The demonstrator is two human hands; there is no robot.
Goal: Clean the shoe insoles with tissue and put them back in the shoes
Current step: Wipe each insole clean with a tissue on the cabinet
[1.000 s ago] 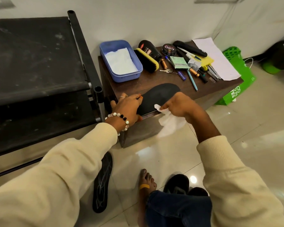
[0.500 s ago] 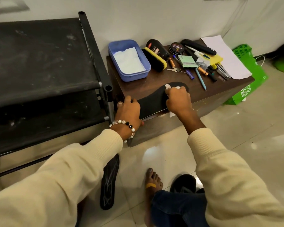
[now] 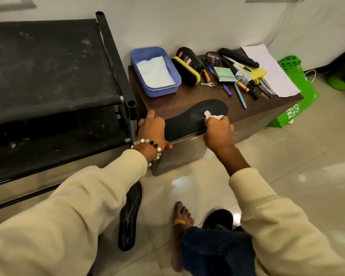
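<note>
A black insole [image 3: 199, 114] lies along the front edge of the dark wooden cabinet [image 3: 267, 112]. My left hand [image 3: 151, 130] grips its heel end, with the thumb under the cabinet's edge. My right hand [image 3: 217, 132] holds a crumpled white tissue [image 3: 212, 116] and presses it on the insole's middle. A second black insole [image 3: 130, 216] lies on the floor beside my left sleeve. A black shoe [image 3: 217, 219] stands on the floor by my bare foot, partly hidden by my right arm.
A blue tub [image 3: 168, 90] with white tissue sits at the cabinet's back left, next to a yellow-backed brush [image 3: 186, 71], a polish tin [image 3: 213, 57], pens, keys and paper. A black shoe rack [image 3: 48, 76] stands left. A green bag [image 3: 299, 100] leans right.
My right hand has wiped the tissue from the insole's near edge toward its toe end and then back to the middle. My left hand has stayed on the heel end.
</note>
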